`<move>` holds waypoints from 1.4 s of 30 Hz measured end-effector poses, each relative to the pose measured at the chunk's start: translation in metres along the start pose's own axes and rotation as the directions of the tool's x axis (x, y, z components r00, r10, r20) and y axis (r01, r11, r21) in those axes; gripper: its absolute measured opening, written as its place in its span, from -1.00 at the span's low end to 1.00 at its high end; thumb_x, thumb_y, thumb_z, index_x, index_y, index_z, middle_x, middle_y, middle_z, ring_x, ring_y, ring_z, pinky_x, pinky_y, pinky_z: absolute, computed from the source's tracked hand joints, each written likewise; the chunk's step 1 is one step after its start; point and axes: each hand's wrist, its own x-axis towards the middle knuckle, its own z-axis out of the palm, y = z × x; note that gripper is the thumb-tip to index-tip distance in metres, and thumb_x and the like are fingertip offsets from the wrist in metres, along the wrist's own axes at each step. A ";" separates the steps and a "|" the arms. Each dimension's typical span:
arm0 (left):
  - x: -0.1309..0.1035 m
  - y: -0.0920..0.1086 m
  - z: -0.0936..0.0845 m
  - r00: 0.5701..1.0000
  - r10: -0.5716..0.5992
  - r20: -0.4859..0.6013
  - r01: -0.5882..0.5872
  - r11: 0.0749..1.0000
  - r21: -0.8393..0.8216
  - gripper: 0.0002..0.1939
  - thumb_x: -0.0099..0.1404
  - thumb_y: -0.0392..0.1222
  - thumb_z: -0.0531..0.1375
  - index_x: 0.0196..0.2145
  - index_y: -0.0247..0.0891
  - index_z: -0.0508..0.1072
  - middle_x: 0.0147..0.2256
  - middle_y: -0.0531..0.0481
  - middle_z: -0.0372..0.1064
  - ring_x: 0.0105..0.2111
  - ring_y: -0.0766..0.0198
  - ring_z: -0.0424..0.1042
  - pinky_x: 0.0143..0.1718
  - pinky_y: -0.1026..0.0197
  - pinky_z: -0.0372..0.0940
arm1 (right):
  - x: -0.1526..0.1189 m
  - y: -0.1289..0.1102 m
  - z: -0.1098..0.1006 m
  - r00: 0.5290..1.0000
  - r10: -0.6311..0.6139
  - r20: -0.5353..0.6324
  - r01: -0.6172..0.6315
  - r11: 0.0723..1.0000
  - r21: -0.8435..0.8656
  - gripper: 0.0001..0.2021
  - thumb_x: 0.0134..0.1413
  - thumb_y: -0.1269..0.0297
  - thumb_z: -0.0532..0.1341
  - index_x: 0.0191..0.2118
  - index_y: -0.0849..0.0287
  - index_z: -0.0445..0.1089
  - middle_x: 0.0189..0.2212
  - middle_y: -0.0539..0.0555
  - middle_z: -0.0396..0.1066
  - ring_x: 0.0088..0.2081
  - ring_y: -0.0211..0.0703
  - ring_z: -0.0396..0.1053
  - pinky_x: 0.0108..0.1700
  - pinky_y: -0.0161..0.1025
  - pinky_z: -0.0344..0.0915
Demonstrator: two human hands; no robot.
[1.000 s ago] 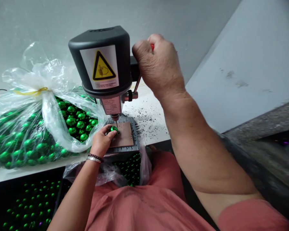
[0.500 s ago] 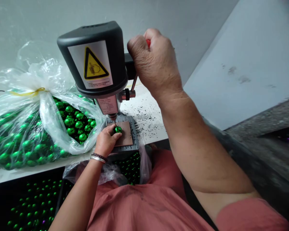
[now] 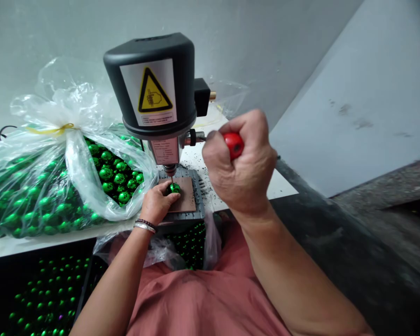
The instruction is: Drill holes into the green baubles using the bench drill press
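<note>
Nearest the wearer, below the bench [image 3: 283, 185] edge, clear plastic film [image 3: 213, 240] hangs beside a dark area of small green highlights. The left hand [image 3: 156, 203] extends over the base plate [image 3: 199, 205]; its grip is clamped on one shiny green ball [image 3: 175, 188], thumb on the near side, fingers on the far side. The ball is located on the brown board [image 3: 186, 201], directly under the drill bit [image 3: 172, 178]; whether bit and ball touch cannot be told. Handling: the ball is likely light, stiff and thin-walled; the glossy surface may be slippery, and heavy pressure could crack it. Take hold at the sides, at the widest part, keeping fingertips off the top. The right hand [image 3: 243, 175], raised, has its grip clamped around the red knob [image 3: 234, 145], to the right of the machine head [image 3: 185, 84]. Left of the machine lies a tied plastic bag [image 3: 56, 186] of similar balls. Dark shavings [image 3: 203, 183] lie around the base plate. A pale wall [image 3: 248, 56] stands behind.
</note>
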 end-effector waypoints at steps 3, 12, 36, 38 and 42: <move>-0.002 0.002 -0.001 1.000 0.001 0.008 -0.001 1.000 0.020 -0.51 0.04 -0.13 0.25 -0.03 -0.24 0.43 -0.12 -0.08 0.46 -0.10 0.10 0.40 -0.01 0.13 0.21 | -0.015 0.004 0.000 0.999 -0.029 -0.019 0.028 0.999 -0.033 -0.89 0.04 0.25 0.02 -0.45 0.10 0.07 -0.61 -0.10 0.05 -0.57 -0.40 0.09 -0.45 -0.34 0.16; -0.001 0.000 0.001 1.000 0.023 -0.006 -0.023 0.999 0.048 -0.52 0.06 -0.12 0.24 -0.03 -0.25 0.43 -0.06 -0.09 0.42 -0.05 0.12 0.38 0.00 0.17 0.20 | -0.045 0.025 0.014 0.989 -0.110 -0.101 0.108 0.994 -0.022 -0.92 -0.01 0.36 0.09 -0.38 0.07 0.12 -0.59 -0.10 0.18 -0.55 -0.34 0.20 -0.46 -0.32 0.22; -0.079 -0.029 -0.015 0.885 0.045 0.463 -0.012 0.997 -0.073 -0.49 0.02 -0.18 0.21 -0.02 -0.19 0.41 -0.14 -0.07 0.44 -0.24 0.17 0.42 -0.19 0.20 0.30 | 0.059 -0.009 0.011 0.979 0.098 0.178 -0.118 0.987 0.111 -0.72 0.10 0.32 0.00 -0.56 0.12 -0.13 -0.57 -0.13 -0.13 -0.48 -0.46 -0.16 -0.37 -0.39 -0.07; -0.085 -0.039 -0.001 0.901 -0.023 0.432 -0.003 0.998 0.059 -0.43 0.02 -0.21 0.20 0.05 -0.25 0.34 -0.06 -0.14 0.40 -0.22 0.16 0.42 -0.15 0.18 0.30 | 0.059 -0.009 0.010 0.977 0.099 0.189 -0.120 0.987 0.105 -0.71 0.10 0.32 0.00 -0.56 0.12 -0.13 -0.57 -0.13 -0.14 -0.48 -0.46 -0.17 -0.36 -0.40 -0.07; -0.097 -0.063 0.035 0.923 0.121 0.365 -0.234 0.930 0.284 -0.55 0.18 -0.34 0.02 0.04 -0.34 0.34 0.04 -0.24 0.29 -0.05 0.15 0.34 0.01 0.15 0.20 | 0.060 -0.008 0.010 0.978 0.067 0.198 -0.096 0.985 0.142 -0.70 0.11 0.31 0.01 -0.55 0.12 -0.15 -0.57 -0.13 -0.17 -0.48 -0.47 -0.17 -0.36 -0.41 -0.05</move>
